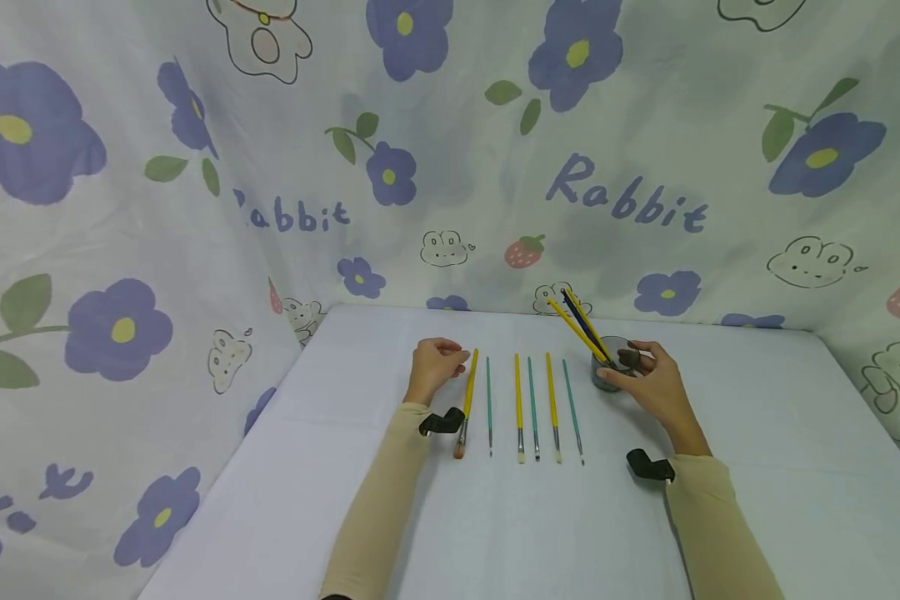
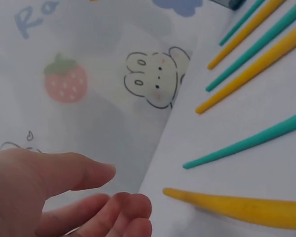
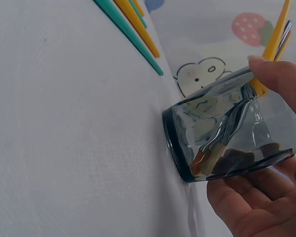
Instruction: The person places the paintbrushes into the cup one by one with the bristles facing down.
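My right hand grips a smoky glass cup at the right end of a row of paintbrushes, thumb near the rim and fingers around the far side. Yellow-handled paintbrushes and a dark one lean left out of the cup; their bristles show at its bottom in the right wrist view. My left hand holds nothing, its fingers loosely bent and the thumb apart from them. It is beside the handle tip of the thick yellow paintbrush, the leftmost in the row.
Right of the thick brush lie a thin teal paintbrush, a yellow paintbrush and several more, roughly parallel, bristles toward me. A white cloth covers the table. Behind it hangs a curtain printed with flowers and rabbits.
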Demonstrator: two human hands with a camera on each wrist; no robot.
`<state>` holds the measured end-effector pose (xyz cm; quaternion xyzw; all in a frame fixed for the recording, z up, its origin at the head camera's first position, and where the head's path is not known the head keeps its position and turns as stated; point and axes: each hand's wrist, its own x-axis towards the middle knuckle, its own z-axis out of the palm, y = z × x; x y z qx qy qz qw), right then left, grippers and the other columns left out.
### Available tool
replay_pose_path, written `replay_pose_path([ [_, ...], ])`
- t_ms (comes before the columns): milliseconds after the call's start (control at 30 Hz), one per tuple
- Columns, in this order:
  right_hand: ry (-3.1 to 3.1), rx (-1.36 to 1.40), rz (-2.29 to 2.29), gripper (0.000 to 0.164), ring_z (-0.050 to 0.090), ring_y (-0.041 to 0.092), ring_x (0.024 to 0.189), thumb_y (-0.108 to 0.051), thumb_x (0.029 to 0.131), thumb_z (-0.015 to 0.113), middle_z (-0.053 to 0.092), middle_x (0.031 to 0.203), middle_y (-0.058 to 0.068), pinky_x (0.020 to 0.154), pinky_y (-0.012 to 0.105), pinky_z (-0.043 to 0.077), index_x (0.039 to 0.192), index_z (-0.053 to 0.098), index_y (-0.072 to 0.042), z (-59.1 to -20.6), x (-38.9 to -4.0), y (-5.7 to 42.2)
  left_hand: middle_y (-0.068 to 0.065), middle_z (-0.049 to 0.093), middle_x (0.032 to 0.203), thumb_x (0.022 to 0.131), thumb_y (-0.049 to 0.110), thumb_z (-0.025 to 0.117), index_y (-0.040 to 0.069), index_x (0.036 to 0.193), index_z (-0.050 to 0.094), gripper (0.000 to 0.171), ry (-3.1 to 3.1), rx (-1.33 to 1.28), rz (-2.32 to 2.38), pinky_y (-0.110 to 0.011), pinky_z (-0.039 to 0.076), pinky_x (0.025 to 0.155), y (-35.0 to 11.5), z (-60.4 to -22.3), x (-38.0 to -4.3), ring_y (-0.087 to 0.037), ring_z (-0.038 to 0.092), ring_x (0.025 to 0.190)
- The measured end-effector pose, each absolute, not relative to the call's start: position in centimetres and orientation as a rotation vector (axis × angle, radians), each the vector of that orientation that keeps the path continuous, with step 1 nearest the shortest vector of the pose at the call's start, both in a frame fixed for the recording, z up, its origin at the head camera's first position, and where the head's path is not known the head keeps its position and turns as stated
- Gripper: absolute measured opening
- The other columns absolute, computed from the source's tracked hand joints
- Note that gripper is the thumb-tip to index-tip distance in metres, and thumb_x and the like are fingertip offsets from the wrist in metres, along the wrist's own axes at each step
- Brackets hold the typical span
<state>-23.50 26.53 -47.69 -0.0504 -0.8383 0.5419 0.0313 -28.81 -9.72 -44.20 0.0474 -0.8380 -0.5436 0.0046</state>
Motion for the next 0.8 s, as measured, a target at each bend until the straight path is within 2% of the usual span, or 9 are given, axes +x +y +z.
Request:
replay_pose_path([
  [100, -2.583, -0.157, 1.667, 0.100, 0.054, 0.041, 0.140, -0.049, 0.084, 0.085, 0.058, 0.148, 0.023, 0.111, 0.054, 0.048, 0.157, 0.033, -0.005, -47.7, -23.5, 26.5, -0.022, 0.077, 0.096, 0.092, 0.014, 0.076, -0.003, 0.107, 0.073, 0.023, -2.683, 0.161, -1.656, -0.024, 0.063, 0.064, -9.7, -44.5, -28.6, -0.029, 0.077, 0.076],
  [233, -2.582, -0.158, 1.667, 0.100, 0.054, 0.041, 0.140, -0.049, 0.084, 0.085, 0.057, 0.148, 0.024, 0.111, 0.054, 0.048, 0.157, 0.033, -0.005, -47.6, -23.4, 26.5, -0.019, 0.077, 0.091, 0.092, 0.014, 0.076, -0.003, 0.106, 0.073, 0.022, -2.744, 0.179, -1.601, -0.023, 0.062, 0.063, -9.7, -45.0, -28.4, -0.020, 0.074, 0.069],
  [400, -2.587, -0.165, 1.677, 0.099, 0.053, 0.041, 0.141, -0.048, 0.084, 0.085, 0.057, 0.149, 0.024, 0.113, 0.055, 0.047, 0.157, 0.034, -0.005, -47.6, -23.4, 26.5, -0.012, 0.076, 0.082, 0.091, 0.016, 0.077, -0.002, 0.103, 0.072, 0.022, -2.855, 0.191, -1.472, -0.020, 0.054, 0.059, -9.6, -45.5, -28.2, -0.013, 0.067, 0.063],
  [567, -2.591, -0.179, 1.680, 0.099, 0.054, 0.040, 0.140, -0.048, 0.083, 0.085, 0.057, 0.149, 0.023, 0.112, 0.052, 0.049, 0.157, 0.034, -0.005, -47.5, -23.4, 26.4, -0.009, 0.074, 0.082, 0.090, 0.020, 0.079, -0.001, 0.105, 0.071, 0.027, -2.985, 0.161, -1.326, -0.020, 0.049, 0.060, -9.4, -45.7, -27.9, -0.012, 0.064, 0.065],
  [800, -2.585, -0.162, 1.674, 0.098, 0.056, 0.040, 0.139, -0.047, 0.084, 0.085, 0.057, 0.148, 0.023, 0.111, 0.051, 0.049, 0.156, 0.034, -0.005, -47.6, -23.4, 26.5, -0.010, 0.073, 0.083, 0.087, 0.019, 0.082, 0.000, 0.098, 0.073, 0.025, -3.057, 0.103, -1.191, -0.019, 0.050, 0.058, -9.1, -45.6, -27.6, -0.013, 0.062, 0.065],
])
